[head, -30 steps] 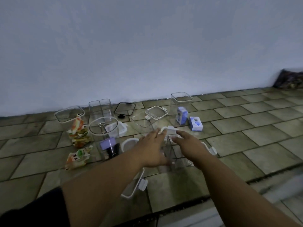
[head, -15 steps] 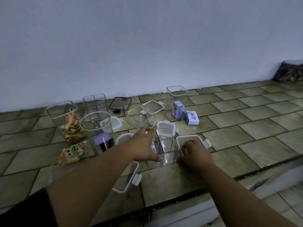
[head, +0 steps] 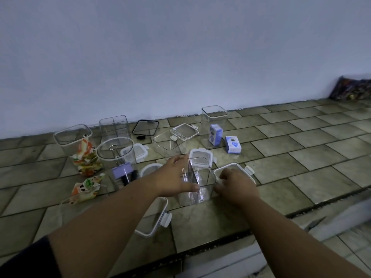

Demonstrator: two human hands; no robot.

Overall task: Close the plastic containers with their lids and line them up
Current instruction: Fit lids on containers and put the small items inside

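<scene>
Tiles (head: 313, 163) — left hand (head: 173, 177) grips container (head: 202, 175), right hand (head: 235, 186) seemingly lid (head: 233, 165); box (head: 232, 145) print illegible

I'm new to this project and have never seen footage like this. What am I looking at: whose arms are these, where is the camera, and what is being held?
There is no machine here. These are a person's two bare arms, filmed by one wide camera worn on the head and looking forward and down, so every picture is from that same view. The person reaches over a tiled floor beside a wall. Several clear containers stand on the floor, most of them open, with loose lids lying among them and a small blue box further back. The left hand holds an open square container. The right hand curls its fingers on the near edge of a lid that lies just right of it.
</scene>
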